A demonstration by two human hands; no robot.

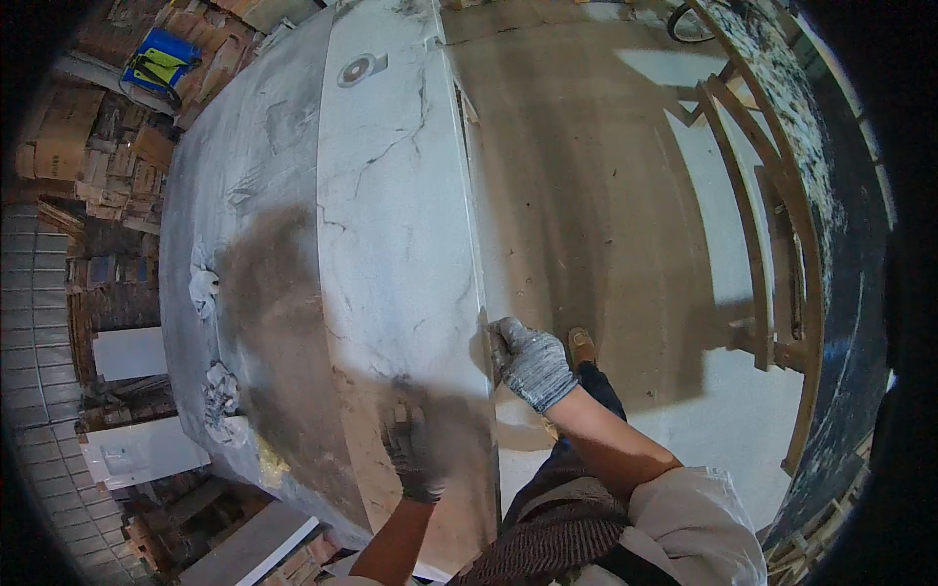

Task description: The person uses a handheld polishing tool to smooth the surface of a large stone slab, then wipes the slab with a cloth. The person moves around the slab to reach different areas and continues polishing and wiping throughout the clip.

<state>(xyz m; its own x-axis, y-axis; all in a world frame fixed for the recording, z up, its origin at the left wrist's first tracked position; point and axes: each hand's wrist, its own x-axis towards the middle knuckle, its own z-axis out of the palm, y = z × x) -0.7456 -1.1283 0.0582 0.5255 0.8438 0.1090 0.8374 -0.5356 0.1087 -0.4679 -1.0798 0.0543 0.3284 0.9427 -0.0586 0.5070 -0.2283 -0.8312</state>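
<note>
A long white slab (401,234) with grey veins lies in front of me on a dusty, pale-covered work surface (249,146). My left hand (412,449), in a dark dusty glove, rests in shadow on the near part of the slab, fingers stretched forward and slightly blurred. At the slab's right edge is my right hand (532,363), in a grey-white dusty glove. Its fingers are curled closed against that edge, and whatever lies in them, if anything, is hidden. A ring-shaped roll (361,69), likely tape, sits on the slab's far end.
Crumpled rags (223,391) lie along the left side of the work surface. Farther left are stacked cardboard boxes (63,132) and a blue and yellow-green container (159,63). On the right, a wooden frame (752,215) supports a dark stone slab (850,322). My shoe (581,347) stands on the floor between.
</note>
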